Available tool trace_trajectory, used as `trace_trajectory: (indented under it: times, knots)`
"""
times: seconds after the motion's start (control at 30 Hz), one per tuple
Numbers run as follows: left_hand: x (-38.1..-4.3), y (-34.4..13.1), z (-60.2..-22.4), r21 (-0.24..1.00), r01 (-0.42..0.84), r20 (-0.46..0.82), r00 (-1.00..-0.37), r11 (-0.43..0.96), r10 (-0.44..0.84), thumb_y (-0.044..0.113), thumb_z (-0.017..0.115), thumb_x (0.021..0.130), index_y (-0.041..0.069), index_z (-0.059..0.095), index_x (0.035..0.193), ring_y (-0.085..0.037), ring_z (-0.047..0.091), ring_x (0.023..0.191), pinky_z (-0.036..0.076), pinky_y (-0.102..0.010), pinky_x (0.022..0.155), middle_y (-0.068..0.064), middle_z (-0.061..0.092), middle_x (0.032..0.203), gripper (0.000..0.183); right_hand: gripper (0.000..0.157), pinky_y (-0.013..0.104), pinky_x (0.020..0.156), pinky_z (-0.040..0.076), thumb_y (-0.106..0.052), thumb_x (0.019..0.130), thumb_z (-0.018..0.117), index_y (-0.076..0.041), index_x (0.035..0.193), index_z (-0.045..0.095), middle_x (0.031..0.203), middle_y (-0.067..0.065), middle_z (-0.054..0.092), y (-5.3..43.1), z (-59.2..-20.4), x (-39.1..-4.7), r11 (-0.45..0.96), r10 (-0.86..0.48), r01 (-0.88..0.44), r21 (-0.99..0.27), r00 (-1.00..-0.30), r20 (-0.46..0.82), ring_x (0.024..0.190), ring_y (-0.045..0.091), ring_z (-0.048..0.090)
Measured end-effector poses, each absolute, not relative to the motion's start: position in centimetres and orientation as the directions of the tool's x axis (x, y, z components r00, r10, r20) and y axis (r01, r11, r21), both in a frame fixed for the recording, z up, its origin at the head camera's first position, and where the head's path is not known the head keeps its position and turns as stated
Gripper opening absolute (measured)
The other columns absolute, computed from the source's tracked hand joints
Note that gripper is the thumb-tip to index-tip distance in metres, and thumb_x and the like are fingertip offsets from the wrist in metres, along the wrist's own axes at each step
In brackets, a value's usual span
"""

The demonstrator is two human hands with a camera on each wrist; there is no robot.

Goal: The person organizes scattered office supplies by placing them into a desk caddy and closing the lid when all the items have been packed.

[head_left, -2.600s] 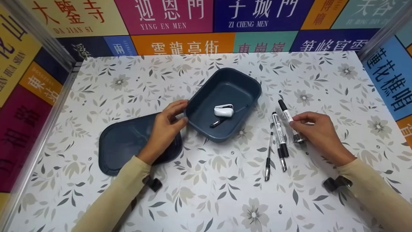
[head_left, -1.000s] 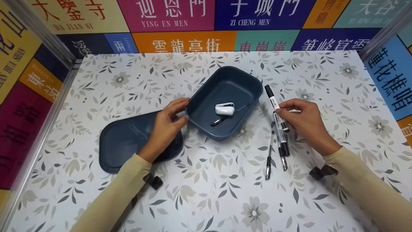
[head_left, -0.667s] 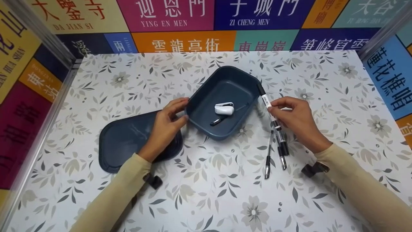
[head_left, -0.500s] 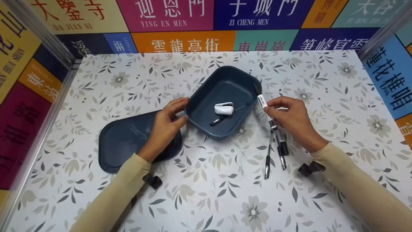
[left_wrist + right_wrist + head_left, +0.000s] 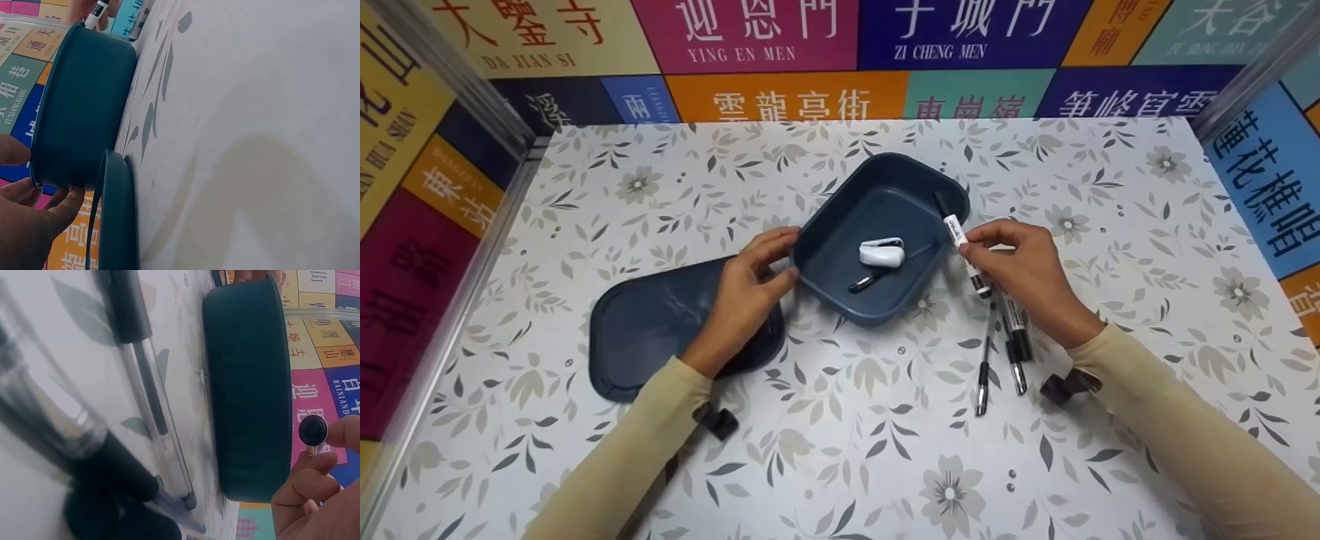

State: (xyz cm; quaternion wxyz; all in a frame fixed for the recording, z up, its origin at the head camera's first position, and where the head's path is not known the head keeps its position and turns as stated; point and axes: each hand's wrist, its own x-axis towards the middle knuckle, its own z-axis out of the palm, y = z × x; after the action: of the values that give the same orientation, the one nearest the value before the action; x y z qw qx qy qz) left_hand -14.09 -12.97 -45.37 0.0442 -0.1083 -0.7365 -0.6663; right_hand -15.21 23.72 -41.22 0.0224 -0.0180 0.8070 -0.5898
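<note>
My right hand (image 5: 1027, 274) pinches a black-and-white marker (image 5: 955, 231) between thumb and fingertips. The marker slants over the right rim of the dark blue box (image 5: 877, 319), its black cap end above the inside; the right wrist view shows the other black end (image 5: 313, 430). My left hand (image 5: 746, 292) holds the box's left corner, thumb and fingers to either side of it, as the left wrist view also shows. Inside the box lie a small white rounded gadget (image 5: 882, 253), like a mini stapler, and a black pen (image 5: 864, 282) partly hidden beneath it.
Partly under my left forearm lies the dark blue lid (image 5: 649, 330). Right of the box, a clear-barrelled pen (image 5: 984, 367), another such pen (image 5: 1017, 367) and a second marker (image 5: 1018, 330) lie on the floral table (image 5: 840, 442). Printed panels (image 5: 780, 94) border it.
My right hand has lifted the marker off the table beside the pens and carried it left to the box's right rim. The left hand stays at the box corner.
</note>
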Motion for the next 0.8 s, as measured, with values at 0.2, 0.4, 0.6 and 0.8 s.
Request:
trace_trajectory:
  times: [0.2, 0.4, 0.6, 0.8]
  knots:
    - [-14.1, -13.0, -45.5, 0.973, 0.22, 0.213, -0.973, 0.068, 0.091, -0.011, 0.07, 0.092, -0.009, 0.069, 0.141, -0.04, 0.066, 0.133, 0.056, -0.032, 0.103, -0.016, 0.065, 0.151, 0.049, 0.025, 0.021, 0.059, 0.051, -0.02, 0.099, 0.083, 0.001, 0.113, 0.079, 0.096, 0.0, 0.074, 23.0, -41.2, -15.6, 0.294, -0.05, 0.002, -0.956, -0.999, -0.018, 0.071, 0.008, 0.062]
    - [-14.1, -12.9, -45.4, 0.972, 0.221, 0.214, -0.973, 0.075, 0.092, -0.01, 0.071, 0.093, -0.009, 0.069, 0.142, -0.041, 0.067, 0.133, 0.057, -0.033, 0.102, -0.015, 0.065, 0.151, 0.049, 0.024, 0.02, 0.053, 0.045, -0.016, 0.098, 0.082, 0.003, 0.113, 0.078, 0.094, 0.0, 0.071, 22.5, -41.2, -15.9, 0.256, -0.055, 0.006, -0.967, -0.998, -0.021, 0.06, 0.004, 0.058]
    - [-14.0, -12.9, -45.4, 0.973, 0.208, 0.199, -0.975, 0.098, 0.096, -0.008, 0.07, 0.096, -0.008, 0.068, 0.144, -0.037, 0.066, 0.135, 0.056, -0.034, 0.102, -0.012, 0.065, 0.152, 0.048, 0.023, 0.021, 0.05, 0.039, -0.013, 0.1, 0.08, 0.005, 0.113, 0.077, 0.09, 0.001, 0.066, 22.2, -41.1, -16.2, 0.209, -0.089, -0.007, -0.978, -0.996, -0.012, 0.056, 0.006, 0.049]
    - [-14.1, -12.9, -45.4, 0.973, 0.21, 0.201, -0.975, 0.097, 0.093, -0.008, 0.07, 0.095, -0.008, 0.068, 0.143, -0.034, 0.067, 0.134, 0.056, -0.036, 0.103, -0.011, 0.065, 0.152, 0.049, 0.024, 0.021, 0.048, 0.035, -0.015, 0.1, 0.08, 0.005, 0.113, 0.076, 0.091, 0.002, 0.066, 21.8, -40.7, -16.6, 0.19, -0.1, 0.005, -0.982, -0.995, -0.024, 0.056, 0.007, 0.047]
